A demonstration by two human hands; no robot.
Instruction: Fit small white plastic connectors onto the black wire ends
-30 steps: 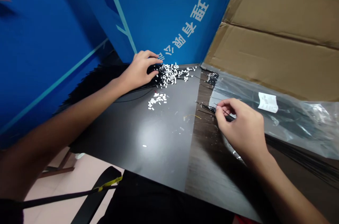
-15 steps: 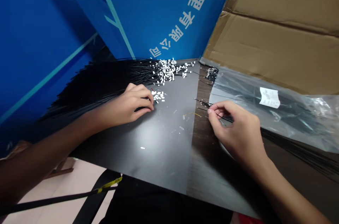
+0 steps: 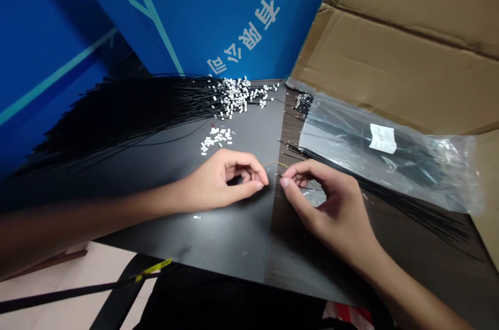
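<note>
My left hand (image 3: 237, 176) is pinched closed over the grey sheet, and whatever sits between its fingertips is too small to make out. Facing it, my right hand (image 3: 327, 195) pinches a thin black wire (image 3: 307, 187), whose tip points toward the left fingertips with a small gap between. Behind my left hand lies a small heap of loose white connectors (image 3: 217, 137). A bundle of black wires (image 3: 405, 202) runs beyond my right hand. Farther back, a big pile of black wires (image 3: 117, 111) ends in many white connectors (image 3: 237, 96).
A clear plastic bag (image 3: 351, 132) with a white label holds dark wires at the right. Cardboard (image 3: 409, 60) and a blue printed panel (image 3: 218, 13) stand behind the table. A yellow wire piece (image 3: 276, 163) lies between the hands, and a small white scrap (image 3: 197, 217) lies nearer the front.
My left hand has moved from beside the loose white connectors toward the right and nearer to me. My right hand has drawn one wire away from the bundle, leftward. The view has shifted slightly.
</note>
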